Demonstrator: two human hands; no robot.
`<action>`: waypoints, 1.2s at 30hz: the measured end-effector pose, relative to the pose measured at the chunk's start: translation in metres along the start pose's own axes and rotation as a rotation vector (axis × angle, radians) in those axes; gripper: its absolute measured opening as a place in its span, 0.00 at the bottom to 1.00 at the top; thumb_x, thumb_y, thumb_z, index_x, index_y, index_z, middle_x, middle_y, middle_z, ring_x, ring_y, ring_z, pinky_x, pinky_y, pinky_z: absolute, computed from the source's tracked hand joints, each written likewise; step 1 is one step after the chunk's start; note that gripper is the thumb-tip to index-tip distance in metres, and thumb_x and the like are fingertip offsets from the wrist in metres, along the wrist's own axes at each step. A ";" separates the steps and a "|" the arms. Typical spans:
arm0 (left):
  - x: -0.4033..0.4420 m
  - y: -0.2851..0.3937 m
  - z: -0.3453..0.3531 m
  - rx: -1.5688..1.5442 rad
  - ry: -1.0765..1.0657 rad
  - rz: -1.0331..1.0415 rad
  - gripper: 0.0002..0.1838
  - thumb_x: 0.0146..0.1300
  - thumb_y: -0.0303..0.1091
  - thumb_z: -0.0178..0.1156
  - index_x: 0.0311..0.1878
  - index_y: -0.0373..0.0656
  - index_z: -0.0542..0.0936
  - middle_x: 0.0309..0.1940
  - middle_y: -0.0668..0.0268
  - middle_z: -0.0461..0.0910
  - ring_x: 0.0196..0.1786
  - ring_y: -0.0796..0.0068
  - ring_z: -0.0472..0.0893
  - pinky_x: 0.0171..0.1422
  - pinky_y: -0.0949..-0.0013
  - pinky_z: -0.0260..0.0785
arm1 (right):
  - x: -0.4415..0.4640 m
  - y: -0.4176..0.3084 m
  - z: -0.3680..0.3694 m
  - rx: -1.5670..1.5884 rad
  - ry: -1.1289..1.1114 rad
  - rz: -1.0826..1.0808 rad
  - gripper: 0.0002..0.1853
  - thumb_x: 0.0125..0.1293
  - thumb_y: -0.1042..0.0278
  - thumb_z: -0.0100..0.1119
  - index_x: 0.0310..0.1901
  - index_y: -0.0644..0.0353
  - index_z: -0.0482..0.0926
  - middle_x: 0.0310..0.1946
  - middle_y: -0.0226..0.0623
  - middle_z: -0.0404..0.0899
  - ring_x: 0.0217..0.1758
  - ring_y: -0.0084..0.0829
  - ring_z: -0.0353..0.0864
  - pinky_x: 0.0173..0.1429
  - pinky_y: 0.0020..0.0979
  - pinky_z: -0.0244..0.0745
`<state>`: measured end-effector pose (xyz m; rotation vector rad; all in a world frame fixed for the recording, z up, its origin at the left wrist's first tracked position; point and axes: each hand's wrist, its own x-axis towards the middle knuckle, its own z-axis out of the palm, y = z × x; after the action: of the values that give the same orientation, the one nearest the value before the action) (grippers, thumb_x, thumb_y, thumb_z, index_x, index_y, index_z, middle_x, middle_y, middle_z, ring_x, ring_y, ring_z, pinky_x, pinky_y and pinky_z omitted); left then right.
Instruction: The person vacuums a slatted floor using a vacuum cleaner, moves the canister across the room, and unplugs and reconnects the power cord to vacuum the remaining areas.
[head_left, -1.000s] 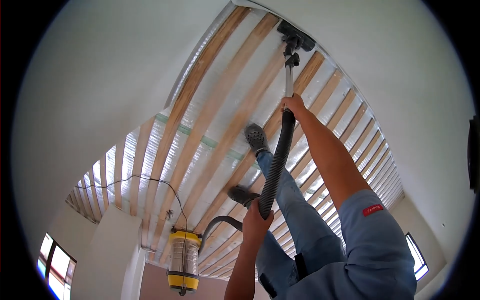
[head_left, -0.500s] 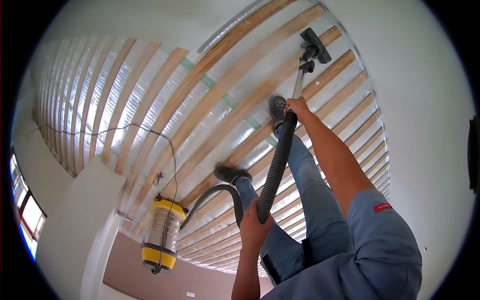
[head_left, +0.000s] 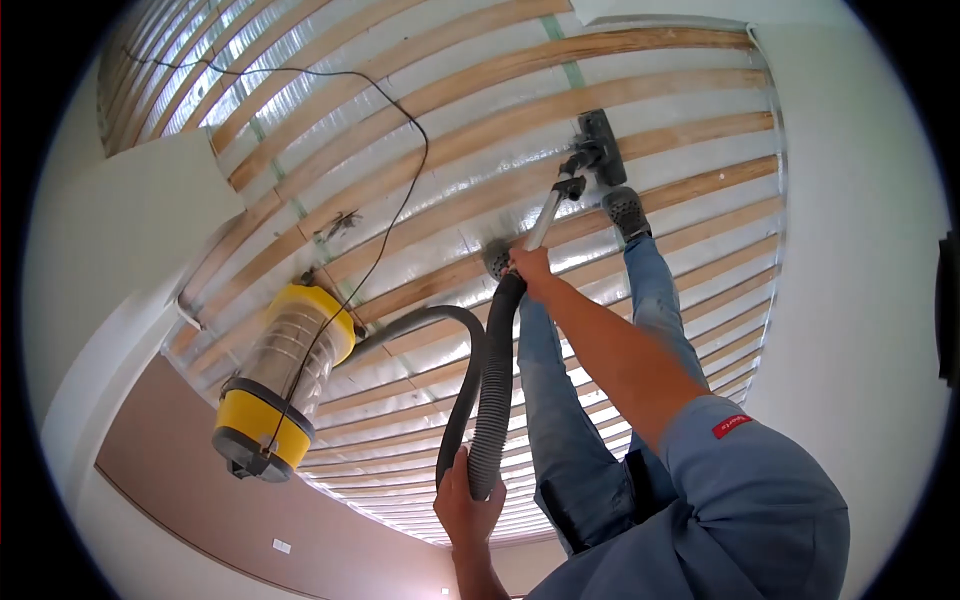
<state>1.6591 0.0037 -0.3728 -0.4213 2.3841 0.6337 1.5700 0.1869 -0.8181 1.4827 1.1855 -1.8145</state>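
Observation:
My right hand (head_left: 530, 266) is wrapped round the vacuum wand (head_left: 546, 220), where it joins the black ribbed hose (head_left: 490, 390). At the wand's far end, the dark floor head (head_left: 602, 148) lies across the wooden battens (head_left: 690, 137) and silvery sheeting. Lower down, my left hand (head_left: 468, 505) is closed round the hose near its bend. The hose loops back to the yellow and clear vacuum canister (head_left: 290, 350) on the left.
A thin black cable (head_left: 424, 150) trails from the canister across the battens. My shoes (head_left: 626, 212) stand near the floor head. Pale walls (head_left: 850, 250) border the floor, with a wall corner (head_left: 165, 210) close to the canister. Loose debris (head_left: 343, 222) lies between battens.
My view has turned, and the canister looks larger and nearer. My right foot has stepped forward beside the floor head. Both hands keep their hold on the wand and hose.

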 end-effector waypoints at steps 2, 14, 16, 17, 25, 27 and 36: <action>-0.024 -0.033 -0.019 -0.015 0.096 -0.040 0.35 0.45 0.28 0.73 0.61 0.36 0.76 0.40 0.53 0.84 0.38 0.56 0.86 0.43 0.62 0.79 | -0.050 0.019 0.057 -0.014 0.063 0.119 0.24 0.57 0.75 0.61 0.50 0.72 0.59 0.29 0.48 0.75 0.24 0.39 0.81 0.28 0.38 0.82; -0.104 -0.125 -0.063 -0.072 0.441 0.012 0.30 0.49 0.33 0.74 0.56 0.32 0.80 0.46 0.50 0.84 0.45 0.53 0.85 0.52 0.56 0.80 | -0.171 0.067 0.173 0.044 -0.298 0.298 0.08 0.57 0.70 0.59 0.26 0.66 0.75 0.23 0.44 0.76 0.25 0.39 0.82 0.29 0.39 0.78; -0.081 -0.100 -0.077 -0.126 0.450 -0.001 0.30 0.49 0.32 0.75 0.56 0.33 0.80 0.48 0.50 0.84 0.47 0.52 0.85 0.54 0.54 0.78 | -0.185 0.024 0.149 0.100 -0.350 0.270 0.09 0.58 0.69 0.58 0.25 0.66 0.76 0.22 0.44 0.77 0.25 0.38 0.81 0.29 0.38 0.77; -0.072 -0.088 -0.081 -0.239 0.439 -0.084 0.30 0.49 0.31 0.75 0.57 0.33 0.79 0.49 0.50 0.84 0.49 0.52 0.84 0.55 0.54 0.77 | -0.193 0.002 0.136 0.126 -0.365 0.252 0.10 0.59 0.68 0.57 0.25 0.65 0.76 0.22 0.44 0.77 0.24 0.37 0.80 0.29 0.37 0.77; 0.010 0.010 -0.061 -0.454 0.360 -0.104 0.32 0.50 0.32 0.76 0.59 0.34 0.77 0.50 0.48 0.83 0.52 0.51 0.82 0.58 0.51 0.74 | -0.186 -0.154 0.026 0.301 -0.118 0.007 0.09 0.58 0.68 0.59 0.28 0.64 0.75 0.21 0.41 0.77 0.20 0.35 0.79 0.27 0.37 0.79; 0.029 0.052 -0.049 -0.339 0.291 -0.030 0.31 0.51 0.36 0.76 0.58 0.36 0.79 0.50 0.49 0.83 0.51 0.48 0.83 0.57 0.51 0.74 | -0.149 -0.192 -0.006 0.291 -0.015 -0.121 0.09 0.57 0.69 0.60 0.30 0.66 0.73 0.22 0.42 0.76 0.19 0.36 0.78 0.24 0.38 0.78; 0.160 0.294 0.101 -0.028 0.115 0.110 0.29 0.53 0.36 0.72 0.57 0.36 0.75 0.43 0.54 0.83 0.43 0.56 0.84 0.49 0.59 0.74 | 0.089 -0.354 -0.168 -0.023 0.340 -0.202 0.16 0.53 0.69 0.63 0.38 0.74 0.75 0.32 0.55 0.82 0.26 0.44 0.85 0.29 0.44 0.80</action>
<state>1.4592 0.2810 -0.4467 -0.3489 2.5239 0.7108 1.3411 0.5170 -0.7990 1.7625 1.5628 -1.7093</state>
